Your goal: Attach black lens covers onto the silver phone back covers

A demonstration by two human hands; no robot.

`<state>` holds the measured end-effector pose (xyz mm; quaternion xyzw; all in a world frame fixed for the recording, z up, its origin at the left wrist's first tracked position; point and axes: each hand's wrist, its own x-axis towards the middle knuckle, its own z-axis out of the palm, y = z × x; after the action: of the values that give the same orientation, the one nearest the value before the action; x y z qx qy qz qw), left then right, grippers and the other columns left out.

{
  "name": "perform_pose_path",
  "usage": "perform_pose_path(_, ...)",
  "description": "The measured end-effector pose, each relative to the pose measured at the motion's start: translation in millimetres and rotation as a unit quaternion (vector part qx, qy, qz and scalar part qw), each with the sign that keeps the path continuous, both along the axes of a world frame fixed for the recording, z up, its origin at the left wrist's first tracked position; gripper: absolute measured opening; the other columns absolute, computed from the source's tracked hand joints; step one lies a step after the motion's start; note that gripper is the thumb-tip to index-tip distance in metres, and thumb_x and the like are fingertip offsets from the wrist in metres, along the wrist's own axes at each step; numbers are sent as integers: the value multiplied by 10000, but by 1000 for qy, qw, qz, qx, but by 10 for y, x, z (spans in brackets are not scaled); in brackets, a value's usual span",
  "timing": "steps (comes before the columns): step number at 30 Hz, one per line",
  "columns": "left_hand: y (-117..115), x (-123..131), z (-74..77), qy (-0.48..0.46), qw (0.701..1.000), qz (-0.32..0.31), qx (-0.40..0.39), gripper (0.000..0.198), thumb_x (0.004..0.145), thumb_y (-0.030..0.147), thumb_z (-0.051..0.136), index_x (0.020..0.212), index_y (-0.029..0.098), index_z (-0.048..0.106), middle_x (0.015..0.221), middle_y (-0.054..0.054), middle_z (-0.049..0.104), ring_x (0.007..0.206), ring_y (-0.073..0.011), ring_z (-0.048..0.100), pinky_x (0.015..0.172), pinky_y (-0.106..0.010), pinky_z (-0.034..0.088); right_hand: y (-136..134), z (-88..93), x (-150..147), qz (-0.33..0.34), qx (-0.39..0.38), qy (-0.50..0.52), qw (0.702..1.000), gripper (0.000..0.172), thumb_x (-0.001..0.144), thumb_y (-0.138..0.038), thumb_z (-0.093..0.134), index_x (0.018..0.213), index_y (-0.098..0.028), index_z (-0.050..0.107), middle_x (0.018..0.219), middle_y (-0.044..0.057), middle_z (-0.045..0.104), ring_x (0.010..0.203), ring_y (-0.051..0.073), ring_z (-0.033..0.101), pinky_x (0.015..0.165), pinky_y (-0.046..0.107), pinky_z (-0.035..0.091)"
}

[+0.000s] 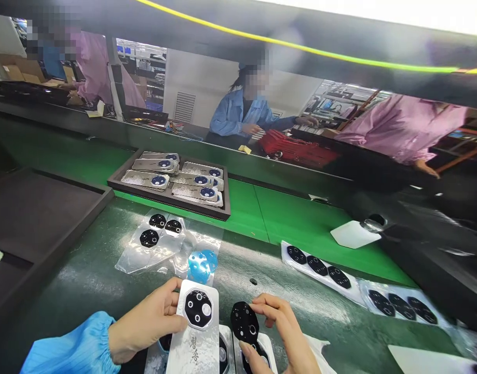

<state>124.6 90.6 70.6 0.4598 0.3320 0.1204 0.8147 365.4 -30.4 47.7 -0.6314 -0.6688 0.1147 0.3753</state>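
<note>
My left hand [148, 322] grips a silver phone back cover [197, 345] by its left edge, thumb on the front. Set in the cover's upper part is a black octagonal camera area with round holes. To its right, my right hand [281, 327] pinches a thin black camera lens plate [244, 322] between thumb and fingers, apart from the held cover. Below the hands lie more silver phone covers [267, 345], partly hidden by what I hold. Blue film pieces [199, 266] rest just beyond the held cover.
A dark tray [168, 203] of stacked phone covers stands at the back. Black lens plates [149, 238] lie on clear film at left; strips of more plates [317, 265] sit at right. An empty dark tray [47, 208] is far left. Several people work behind the bench.
</note>
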Motion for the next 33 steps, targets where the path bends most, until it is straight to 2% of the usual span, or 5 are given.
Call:
perform_pose_path(20,1,0,0,1,1000,1,7,448,748,92,628,1171,199,526,1070,-42,717,980,-223,681,844,-335,472,3,-31,0,4,-10,-16,1000,380,845,-189,625,1191,-242,477,1157,99,522,1067,244,598,816,314,564)
perform_pose_path(33,-4,-9,33,-3,1000,0,14,439,775,110,633,1190,208,525,1080,-45,708,1022,-232,667,855,-338,463,-7,-28,-11,4,-2,4,1000,370,830,-185,642,1174,-235,514,1152,111,548,1048,262,612,786,328,573)
